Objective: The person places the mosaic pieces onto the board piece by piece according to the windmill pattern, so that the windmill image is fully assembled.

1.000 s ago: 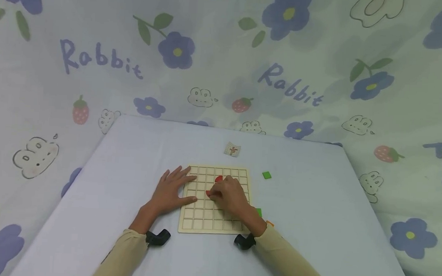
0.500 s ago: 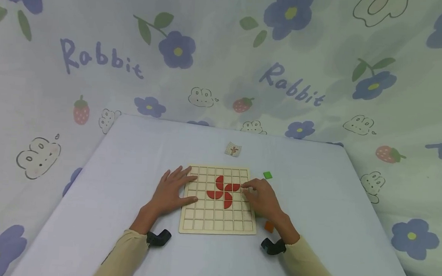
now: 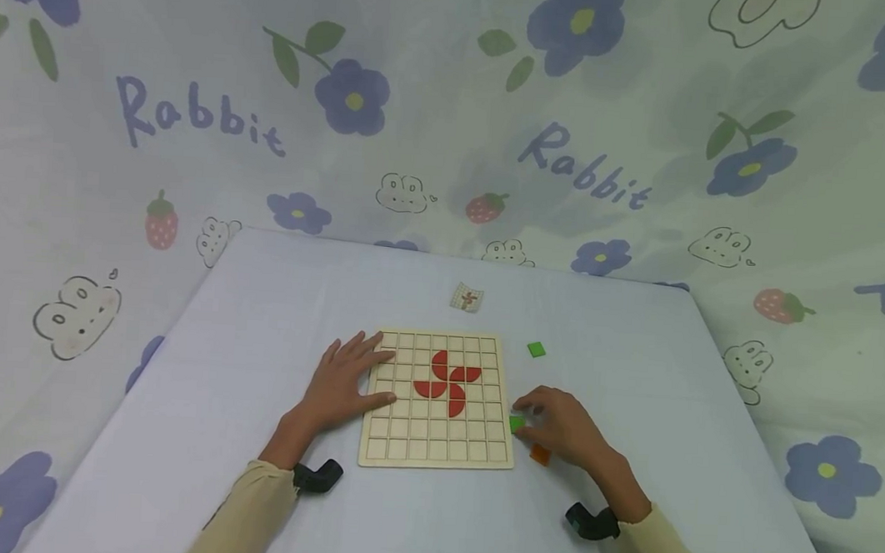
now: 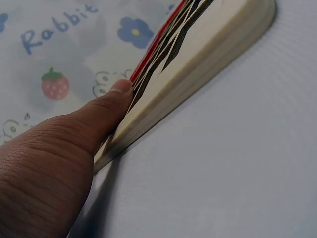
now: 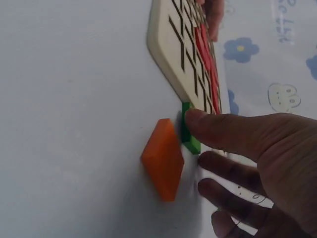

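Note:
My left hand [image 3: 335, 386] rests with spread fingers on the left edge of a square wooden grid board [image 3: 398, 450]; its thumb [image 4: 106, 106] lies over the board's rim in the left wrist view. Red rounded pieces [image 3: 456, 400] form a pinwheel in the board's cells. At the board's right edge, my right hand [image 3: 566, 425] is over a small green square tile [image 3: 516, 425]. In the right wrist view the thumb overlaps the green tile [image 5: 190, 136], while the fingers are spread apart below it. An orange diamond-shaped tile [image 5: 163, 161] lies close by on the table.
A second green tile [image 3: 535, 349] lies right of the board's upper corner. Beyond the board is a small card [image 3: 467, 298] printed with a red pinwheel on a grid. All sit on a white-covered table [image 3: 299, 294], backed by a patterned cloth [image 3: 415, 75].
My right hand has left the red pieces on the board and moved right and toward me, down to the green tile beside it. The left hand has stayed in place.

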{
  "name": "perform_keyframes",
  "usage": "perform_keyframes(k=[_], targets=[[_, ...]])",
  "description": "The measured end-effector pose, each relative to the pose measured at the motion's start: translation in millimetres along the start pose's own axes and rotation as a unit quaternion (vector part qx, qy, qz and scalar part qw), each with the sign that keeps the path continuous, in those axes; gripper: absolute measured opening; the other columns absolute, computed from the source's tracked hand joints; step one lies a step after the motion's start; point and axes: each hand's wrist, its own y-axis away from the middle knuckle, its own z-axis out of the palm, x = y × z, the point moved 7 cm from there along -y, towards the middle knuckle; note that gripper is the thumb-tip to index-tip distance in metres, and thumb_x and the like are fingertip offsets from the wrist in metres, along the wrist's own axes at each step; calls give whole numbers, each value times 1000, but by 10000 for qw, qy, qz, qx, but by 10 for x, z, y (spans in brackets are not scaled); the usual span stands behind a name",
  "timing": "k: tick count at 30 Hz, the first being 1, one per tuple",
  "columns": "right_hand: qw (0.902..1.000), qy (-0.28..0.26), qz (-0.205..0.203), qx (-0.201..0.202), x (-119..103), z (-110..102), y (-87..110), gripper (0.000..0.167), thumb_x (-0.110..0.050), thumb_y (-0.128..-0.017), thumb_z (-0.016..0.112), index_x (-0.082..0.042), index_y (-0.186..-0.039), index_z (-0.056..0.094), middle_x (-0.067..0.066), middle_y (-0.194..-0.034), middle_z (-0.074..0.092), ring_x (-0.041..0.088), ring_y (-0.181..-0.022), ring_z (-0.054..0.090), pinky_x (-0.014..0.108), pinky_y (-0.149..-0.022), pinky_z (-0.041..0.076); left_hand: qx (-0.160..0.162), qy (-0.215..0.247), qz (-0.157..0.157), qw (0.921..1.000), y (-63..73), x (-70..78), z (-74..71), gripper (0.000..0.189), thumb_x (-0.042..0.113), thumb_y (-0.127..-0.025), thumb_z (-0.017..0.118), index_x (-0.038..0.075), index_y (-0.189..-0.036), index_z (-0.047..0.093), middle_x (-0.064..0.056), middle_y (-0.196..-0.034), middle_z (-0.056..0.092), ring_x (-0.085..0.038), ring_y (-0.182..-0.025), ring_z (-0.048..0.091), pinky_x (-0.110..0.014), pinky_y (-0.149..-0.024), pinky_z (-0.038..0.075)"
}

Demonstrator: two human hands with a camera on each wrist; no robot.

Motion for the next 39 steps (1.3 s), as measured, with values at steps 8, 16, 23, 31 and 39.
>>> perform_keyframes(k=[8, 16, 23, 31, 39], targets=[[9934, 565, -973, 208, -89, 19, 55, 20, -17, -73, 87, -21, -89, 75, -18, -89, 66, 3, -80, 57, 29, -73, 51, -8, 48, 30, 10000, 4, -4, 8, 78, 69, -83, 62, 22, -144, 52, -3, -159, 29, -29, -147, 18, -55, -116, 5], [9755, 1052, -1675, 967, -167, -98, -35, 18, -19, -67, 88, -21, -78, 73, -17, -77, 65, 2, -69, 53, 23, -60, 47, 84, 23, 62, 9999, -21, 9, -37, 76, 66, -82, 65, 22, -143, 53, -5, -158, 31, -30, -147, 19, -56, -116, 7], [9672, 38, -2267, 1147, -406, -116, -138, 20, -17, -69, 88, -19, -81, 72, -14, -81, 66, 10, -71, 58, 26, -60, 50, 81, -105, 39, 9999, -34, 20, -53, 78, 69, -83, 62, 22, -144, 52, -4, -158, 31, -30, -147, 19, -56, -116, 8], [9416, -37, -3157, 1172, -932, 72, -338, 15, -18, -70, 85, -20, -76, 72, -15, -77, 66, 5, -72, 55, 23, -64, 46, 69, -99, -25, 9999, -19, 11, -16, 76, 67, -84, 63, 22, -145, 51, -3, -159, 29, -30, -147, 18, -56, -116, 6], [9237, 750, -3676, 772, -1266, 378, -460, 6, -21, -74, 80, -20, -72, 74, -13, -67, 62, 3, -64, 46, 22, -60, 39, 18, -72, -23, 10000, 2, 7, 29, 76, 67, -84, 62, 24, -145, 50, -2, -160, 27, -29, -147, 17, -56, -116, 5]])
